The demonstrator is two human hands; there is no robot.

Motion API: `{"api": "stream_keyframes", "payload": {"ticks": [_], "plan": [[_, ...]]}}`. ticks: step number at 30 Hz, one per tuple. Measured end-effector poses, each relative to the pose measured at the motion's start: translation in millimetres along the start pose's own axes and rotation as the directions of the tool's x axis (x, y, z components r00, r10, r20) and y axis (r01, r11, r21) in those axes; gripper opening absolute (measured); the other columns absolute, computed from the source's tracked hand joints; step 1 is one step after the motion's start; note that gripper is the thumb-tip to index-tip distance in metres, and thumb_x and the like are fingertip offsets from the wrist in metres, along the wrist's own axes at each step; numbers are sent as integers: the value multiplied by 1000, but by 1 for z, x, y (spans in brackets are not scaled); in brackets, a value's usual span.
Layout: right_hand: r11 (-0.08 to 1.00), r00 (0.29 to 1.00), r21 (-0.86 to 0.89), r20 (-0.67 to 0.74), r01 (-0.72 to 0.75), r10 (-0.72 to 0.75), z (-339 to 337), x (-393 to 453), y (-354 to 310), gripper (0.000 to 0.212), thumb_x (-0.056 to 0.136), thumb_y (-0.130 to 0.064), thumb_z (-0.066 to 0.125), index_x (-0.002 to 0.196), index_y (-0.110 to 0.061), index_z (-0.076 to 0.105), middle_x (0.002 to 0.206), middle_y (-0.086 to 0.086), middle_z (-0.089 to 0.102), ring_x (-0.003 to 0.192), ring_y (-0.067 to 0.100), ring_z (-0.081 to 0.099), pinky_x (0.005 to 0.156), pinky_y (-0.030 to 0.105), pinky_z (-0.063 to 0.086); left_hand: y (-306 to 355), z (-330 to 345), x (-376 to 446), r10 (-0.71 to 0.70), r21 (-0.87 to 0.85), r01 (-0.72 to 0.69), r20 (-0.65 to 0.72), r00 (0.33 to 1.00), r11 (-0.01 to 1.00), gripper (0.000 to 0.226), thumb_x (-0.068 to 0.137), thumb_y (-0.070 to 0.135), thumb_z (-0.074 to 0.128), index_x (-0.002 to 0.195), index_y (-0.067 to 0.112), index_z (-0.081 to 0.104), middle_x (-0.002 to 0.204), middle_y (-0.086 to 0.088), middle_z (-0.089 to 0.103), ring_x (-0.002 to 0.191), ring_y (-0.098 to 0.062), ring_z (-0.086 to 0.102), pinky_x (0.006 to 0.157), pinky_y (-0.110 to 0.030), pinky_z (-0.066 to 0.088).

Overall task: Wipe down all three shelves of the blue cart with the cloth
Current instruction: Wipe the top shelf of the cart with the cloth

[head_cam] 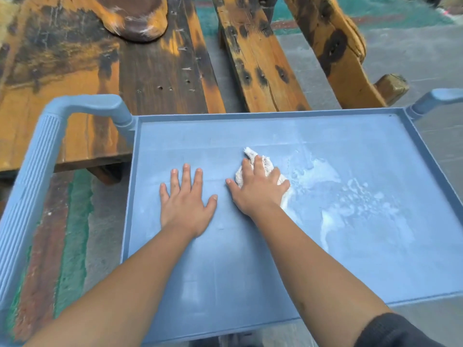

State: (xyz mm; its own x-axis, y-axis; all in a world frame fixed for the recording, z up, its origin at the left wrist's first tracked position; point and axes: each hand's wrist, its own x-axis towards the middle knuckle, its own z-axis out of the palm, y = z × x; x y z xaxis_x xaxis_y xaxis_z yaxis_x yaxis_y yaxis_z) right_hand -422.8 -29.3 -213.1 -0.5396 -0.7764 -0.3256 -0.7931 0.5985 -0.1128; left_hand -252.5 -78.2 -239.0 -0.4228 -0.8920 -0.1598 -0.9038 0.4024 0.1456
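While the white cloth (260,171) lies bunched near the middle of the blue cart's top shelf (275,259), pressed flat under the right hand (258,194) with fingers spread over it rather than clamped, the wet, soapy patch (350,204) sits just to its right, so the coming stroke likely runs that way along the shelf's long axis. The left hand (186,204) rests open and empty just beside, palm down. Both lower shelves are hidden beneath the top one, and the cart's handle (40,156) is cut off at the left edge.
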Motion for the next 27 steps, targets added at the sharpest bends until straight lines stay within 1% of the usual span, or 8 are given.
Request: {"api": "stream_keyframes", "payload": {"ticks": [3,5,8,10,14,20,23,27], "plan": [[999,999,-20,13,31,-31,19,-58,6,78,83,-77,13,151,-41,3,164,-11,-3,143,43,2,104,69,8,0,-2,1,3,-5,-3,8,1000,1000,78,86,67,16,153,30,2,163,1,-8,147,-26,-12,115,-54,-1],[995,997,-62,6,73,-73,33,-99,13,77,84,-76,13,151,-40,5,164,-9,0,142,43,6,103,69,9,0,-4,1,16,-2,-16,12,1000,1000,78,86,67,17,153,29,4,163,0,-8,147,-28,-10,115,-55,0],[988,989,-67,-52,136,-139,47,-161,26,74,84,-73,32,147,-35,33,159,-4,29,135,47,29,98,70,24,-1,-4,1,29,5,-29,22,999,1000,78,87,66,18,153,27,5,163,-1,-7,148,-29,-9,115,-56,0],[977,977,-88,-76,193,-200,55,-190,37,68,83,-67,45,141,-32,46,152,-3,42,131,47,37,94,71,32,-1,-5,1,28,-7,-28,24,999,1000,78,87,65,19,153,27,5,163,-2,-6,148,-30,-9,115,-56,-1],[952,954,-94,-49,291,-297,54,-209,58,58,86,-61,48,137,-34,50,150,-5,44,136,45,35,98,72,31,0,-8,1,36,-12,-35,53,998,999,78,88,66,21,153,25,7,163,-4,-4,147,-31,-7,114,-57,0],[881,893,-164,13,445,-449,36,-201,90,53,85,-62,46,132,-40,52,150,-5,45,131,42,45,98,67,38,-1,-17,1,30,3,-30,94,995,1000,76,91,66,22,154,27,4,163,-4,-8,148,-31,-9,115,-57,1],[880,892,-152,42,451,-450,27,-190,138,55,85,-65,52,135,-41,51,153,-5,40,136,43,39,102,70,32,2,-17,0,20,40,-25,124,992,999,75,92,66,19,154,28,1,163,-3,-11,147,-31,-11,115,-57,1],[829,845,-166,143,534,-515,17,-168,192,66,87,-75,29,147,-47,27,164,-9,7,149,38,2,112,66,2,14,-22,0,-95,97,77,191,977,992,72,93,65,14,153,31,-6,162,0,-17,147,-30,-14,114,-60,2]]}}
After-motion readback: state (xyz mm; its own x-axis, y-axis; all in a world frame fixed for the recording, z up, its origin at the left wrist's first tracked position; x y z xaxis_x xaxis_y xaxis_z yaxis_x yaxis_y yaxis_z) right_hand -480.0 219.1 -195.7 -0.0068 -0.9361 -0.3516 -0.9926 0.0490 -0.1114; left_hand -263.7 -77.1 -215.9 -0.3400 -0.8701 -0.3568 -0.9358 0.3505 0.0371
